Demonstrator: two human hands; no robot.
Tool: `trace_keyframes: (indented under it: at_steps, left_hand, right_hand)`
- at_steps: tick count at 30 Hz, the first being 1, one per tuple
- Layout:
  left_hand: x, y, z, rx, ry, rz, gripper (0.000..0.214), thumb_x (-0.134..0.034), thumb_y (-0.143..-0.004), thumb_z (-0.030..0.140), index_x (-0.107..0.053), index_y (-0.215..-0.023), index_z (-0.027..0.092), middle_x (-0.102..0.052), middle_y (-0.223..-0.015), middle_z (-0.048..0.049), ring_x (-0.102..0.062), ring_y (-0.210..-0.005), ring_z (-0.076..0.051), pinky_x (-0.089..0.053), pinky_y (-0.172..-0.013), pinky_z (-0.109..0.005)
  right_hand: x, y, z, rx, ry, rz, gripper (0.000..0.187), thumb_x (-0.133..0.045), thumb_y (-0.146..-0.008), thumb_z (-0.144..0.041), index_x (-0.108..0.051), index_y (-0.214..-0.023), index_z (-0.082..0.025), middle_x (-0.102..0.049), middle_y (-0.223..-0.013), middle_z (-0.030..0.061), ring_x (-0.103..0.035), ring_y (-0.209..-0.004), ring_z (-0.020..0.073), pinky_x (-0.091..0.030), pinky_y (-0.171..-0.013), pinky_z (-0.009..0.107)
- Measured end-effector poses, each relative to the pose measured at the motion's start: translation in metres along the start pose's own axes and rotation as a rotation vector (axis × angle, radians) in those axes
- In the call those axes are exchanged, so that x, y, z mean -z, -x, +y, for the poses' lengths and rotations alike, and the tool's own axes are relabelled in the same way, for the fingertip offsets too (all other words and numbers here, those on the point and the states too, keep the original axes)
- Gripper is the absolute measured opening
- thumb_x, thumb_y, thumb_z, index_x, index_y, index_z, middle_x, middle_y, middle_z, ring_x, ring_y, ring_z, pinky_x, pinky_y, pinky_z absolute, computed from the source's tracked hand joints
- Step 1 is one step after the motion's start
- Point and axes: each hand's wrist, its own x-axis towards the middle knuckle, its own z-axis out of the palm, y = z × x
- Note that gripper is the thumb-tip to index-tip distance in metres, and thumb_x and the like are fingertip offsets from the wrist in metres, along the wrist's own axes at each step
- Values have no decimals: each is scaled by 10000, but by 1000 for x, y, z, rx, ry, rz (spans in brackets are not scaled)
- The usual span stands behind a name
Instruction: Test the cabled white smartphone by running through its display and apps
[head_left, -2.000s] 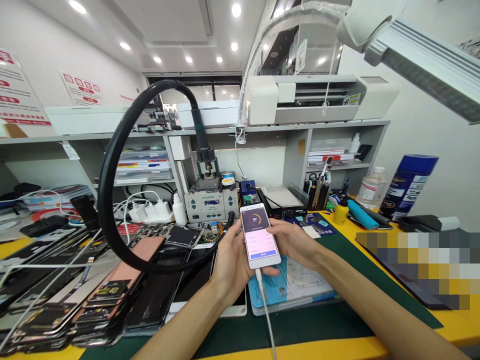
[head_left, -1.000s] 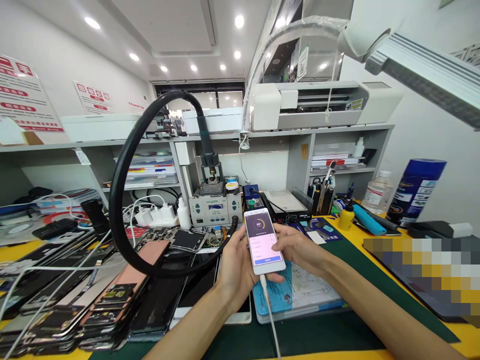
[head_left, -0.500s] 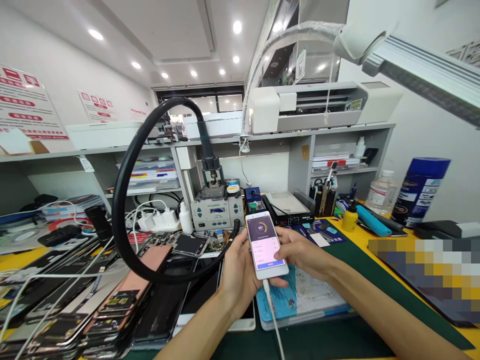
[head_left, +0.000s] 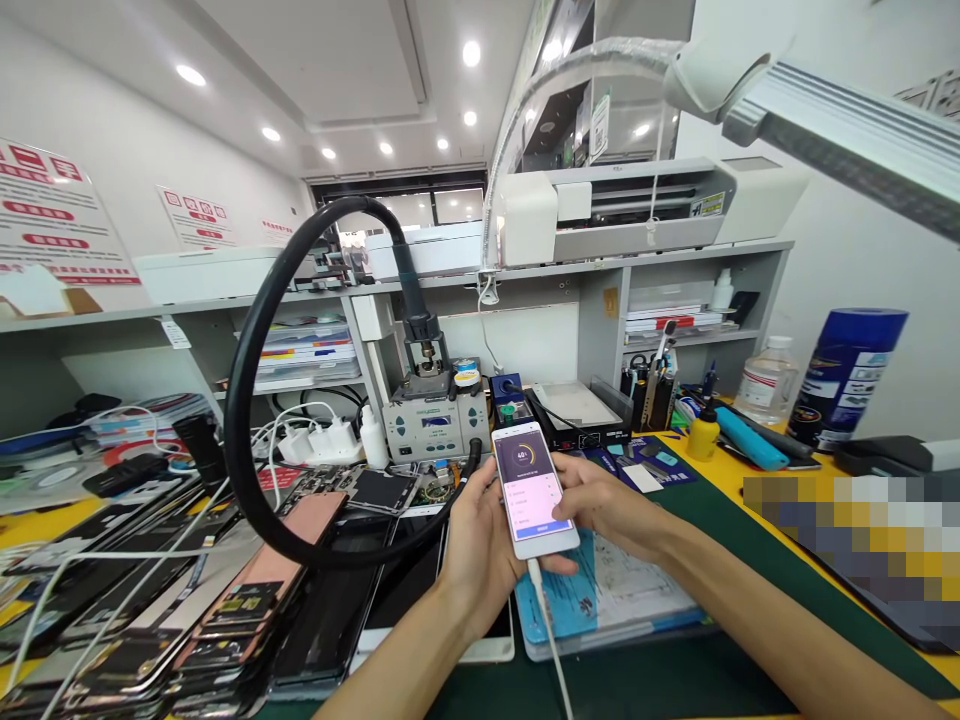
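Observation:
A white smartphone [head_left: 533,490] with a lit screen is held up over the bench, a white cable [head_left: 551,650] plugged into its bottom end. My left hand [head_left: 476,550] wraps round the phone's left side and back. My right hand [head_left: 600,500] grips the phone's right edge, fingers curled against it. Under the phone lies a blue-and-white printed mat [head_left: 600,590] on the dark green bench mat [head_left: 675,660].
A thick black hose [head_left: 247,400] loops from a hot-air station [head_left: 433,425] at the back. Stacked phone screens and parts [head_left: 187,600] fill the left. A hot plate [head_left: 581,410], tool holder [head_left: 652,395], yellow bottle [head_left: 703,435], blue can [head_left: 851,375] and overhead lamp [head_left: 825,110] stand right.
The phone and both hands have drifted slightly right and lower in view as the head turned. The grip on the phone is unchanged.

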Motion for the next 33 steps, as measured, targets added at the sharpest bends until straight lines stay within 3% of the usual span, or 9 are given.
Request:
trace_keyframes:
  at_steps: [5,17,27,33]
  left_hand:
    - [1,1,1,6,9,2,537,-464,-928,495,-580,-1253,83,-645,-1122,-180,-651,-844,-253,-573,-559,-321]
    - [3,0,-1,-1,65,17,521,-492,-926,486,-539,-1312,139,-665,-1072,-138,-665,-868,-257,-583,-654,-367]
    - [6,0,-1,7,31,-26,599,-449,-915,567,-555,-1289,111,-663,-1049,-170,-667,-867,-295,-587,-601,-405]
    - [7,0,-1,10,41,-28,561,-478,-914,546,-563,-1286,135,-679,-1006,-142,-677,-836,-258,-588,-630,-369]
  right_hand:
    - [0,-1,0,-28,-12,29,481,-615,-727,-113,-552,-1201,-163,-697,-1024,76,-633,-865,217,-445,-718,328]
    - [-11,-1,-4,-45,12,133,448,-691,-742,-276,-565,-1155,-158,-696,-956,74,-622,-833,215,-455,-725,344]
    - [-10,-1,0,-38,24,146,397,-676,-775,-280,-579,-1143,-168,-692,-905,52,-617,-790,195,-450,-695,326]
    - [-10,-1,-1,-41,50,138,427,-684,-784,-266,-581,-1187,-172,-707,-977,72,-630,-819,207,-464,-705,335]
